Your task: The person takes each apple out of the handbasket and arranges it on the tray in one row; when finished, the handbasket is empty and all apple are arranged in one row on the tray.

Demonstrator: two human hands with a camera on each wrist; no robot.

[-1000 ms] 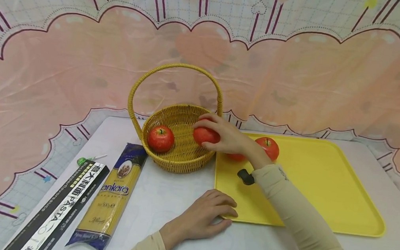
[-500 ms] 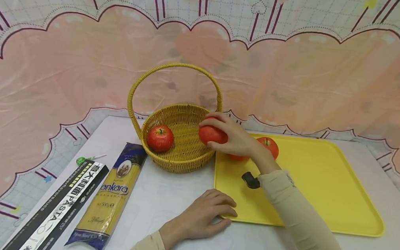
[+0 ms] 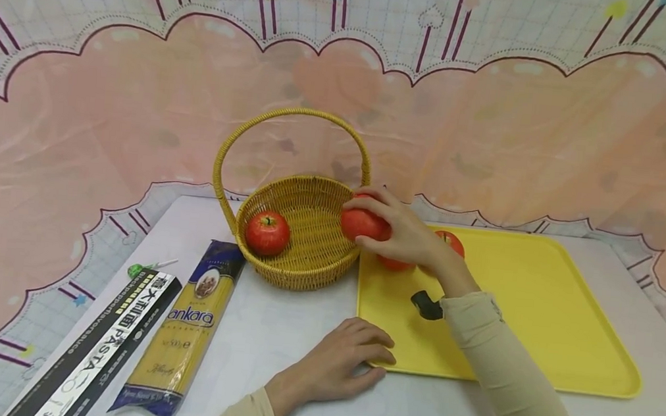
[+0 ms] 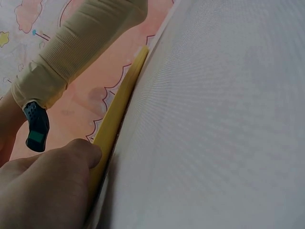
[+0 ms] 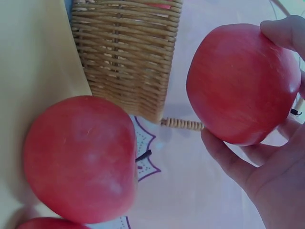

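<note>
My right hand [image 3: 405, 233] grips a red apple [image 3: 362, 225] at the right rim of the wicker basket [image 3: 297, 279]. In the right wrist view this held apple [image 5: 243, 83] is off the surface, with the thumb and fingers around it. Another apple [image 3: 268, 233] sits in the basket's left part. Two more apples are on the yellow tray [image 3: 514, 310]: one apple [image 3: 395, 264] partly hidden under my right hand, the other apple [image 3: 451, 242] partly behind the wrist. My left hand [image 3: 339, 360] rests with relaxed fingers on the tray's near left corner.
Left of the basket lie a pack of spaghetti [image 3: 182, 333] and a long black-and-white pasta box [image 3: 97, 349]. A small green-ended item [image 3: 136, 270] is beside the box's far end. The basket's tall handle [image 3: 300, 111] arches upward. A printed cloth [image 3: 494, 136] hangs behind the table.
My right hand has drawn the held apple rightward, from above the basket's inside to its right rim. My left hand has stayed at the tray corner.
</note>
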